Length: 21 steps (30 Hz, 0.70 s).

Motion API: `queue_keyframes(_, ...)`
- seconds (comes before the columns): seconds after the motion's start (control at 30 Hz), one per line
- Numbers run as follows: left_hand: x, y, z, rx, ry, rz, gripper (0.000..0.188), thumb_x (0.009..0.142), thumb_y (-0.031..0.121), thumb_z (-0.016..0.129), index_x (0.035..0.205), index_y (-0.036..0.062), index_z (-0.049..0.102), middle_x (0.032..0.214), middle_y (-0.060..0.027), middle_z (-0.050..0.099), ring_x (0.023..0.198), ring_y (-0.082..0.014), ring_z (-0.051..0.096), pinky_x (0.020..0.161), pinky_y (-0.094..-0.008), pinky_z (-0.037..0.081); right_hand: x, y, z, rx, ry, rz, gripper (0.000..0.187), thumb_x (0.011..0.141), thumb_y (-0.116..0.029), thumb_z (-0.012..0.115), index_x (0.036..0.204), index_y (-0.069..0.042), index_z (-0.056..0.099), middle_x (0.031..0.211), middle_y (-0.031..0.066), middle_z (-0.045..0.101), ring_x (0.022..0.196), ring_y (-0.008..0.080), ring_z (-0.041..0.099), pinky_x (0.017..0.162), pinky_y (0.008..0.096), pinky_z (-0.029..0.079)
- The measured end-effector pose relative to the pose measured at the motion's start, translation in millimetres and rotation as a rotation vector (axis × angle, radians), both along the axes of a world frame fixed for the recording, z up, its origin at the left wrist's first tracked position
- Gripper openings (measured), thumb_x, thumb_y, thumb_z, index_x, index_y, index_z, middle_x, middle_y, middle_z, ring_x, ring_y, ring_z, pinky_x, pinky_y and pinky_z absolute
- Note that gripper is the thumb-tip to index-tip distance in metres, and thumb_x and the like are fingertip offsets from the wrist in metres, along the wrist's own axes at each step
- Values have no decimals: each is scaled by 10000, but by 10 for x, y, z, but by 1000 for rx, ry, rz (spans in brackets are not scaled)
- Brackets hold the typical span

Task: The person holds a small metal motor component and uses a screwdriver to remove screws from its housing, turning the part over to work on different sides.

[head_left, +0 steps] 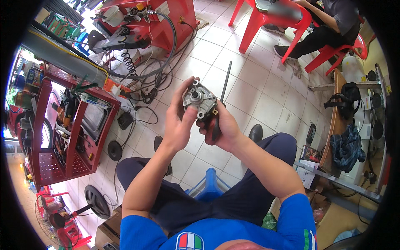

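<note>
In front of my knees, my left hand [182,114] is closed round a small cast-metal motor [199,99]. Its short threaded shaft points up, and round mounting lugs stick out at its edges. The left thumb presses on the near side of the housing. My right hand [227,127] is wrapped round the dark handle of a screwdriver [227,81], whose long blade points away and up past the motor's right side. Right-hand fingers also lie under the motor, against its lower right side. The motor's underside is hidden by both hands.
A red tool cart [75,137] with trays stands at left, near a fan [54,216]. Cables and a hose [156,75] run across the tiled floor by a red machine [166,25]. Red plastic chairs [271,25] and a seated person are at far right. A bench [339,121] stands right.
</note>
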State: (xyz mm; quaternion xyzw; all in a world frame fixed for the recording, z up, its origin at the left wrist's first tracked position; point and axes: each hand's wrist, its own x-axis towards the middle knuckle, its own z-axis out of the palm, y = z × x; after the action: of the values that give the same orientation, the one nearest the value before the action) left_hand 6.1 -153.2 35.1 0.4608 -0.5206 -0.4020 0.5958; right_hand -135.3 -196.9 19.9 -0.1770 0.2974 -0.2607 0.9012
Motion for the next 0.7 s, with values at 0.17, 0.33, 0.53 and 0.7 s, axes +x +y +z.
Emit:
queue_keyframes(0.17, 27, 8, 43, 57, 155, -63, 913, 957, 672, 384, 1515, -32, 222, 1505, -233, 377, 1359, -335, 440, 1129, -431, 348, -50, 34, 71, 29, -30, 43, 458, 1005, -548, 436, 1136, -130, 573, 868, 21, 592, 687, 146, 549, 613, 313, 469)
queue_keyframes(0.33, -5, 28, 186, 143, 384, -118, 657, 1057, 458, 328, 1495, -29, 275, 1458, -242, 440, 1290, -302, 508, 1086, -392, 389, -160, 33, 16, -26, -78, 106, 478, 1033, -511, 317, 1167, -128, 570, 914, 48, 620, 679, 141, 549, 606, 307, 464)
queue_keyframes(0.53, -60, 77, 245, 152, 347, 4, 442, 1055, 287, 475, 1369, -22, 507, 1318, -145, 599, 1147, -208, 612, 970, -308, 469, -269, 46, -41, -23, -192, 145, 450, 1026, -433, 317, 1196, -102, 571, 1013, 118, 659, 641, 120, 526, 550, 262, 441)
queue_keyframes(0.7, -28, 153, 320, 130, 50, 8, 384, 1057, 286, 473, 1253, -4, 630, 1180, -100, 675, 1111, -135, 598, 958, -303, 453, -318, 108, -84, 12, -297, 228, 623, 990, -496, 398, 1414, -42, 433, 1055, 154, 592, 589, 80, 477, 494, 216, 427)
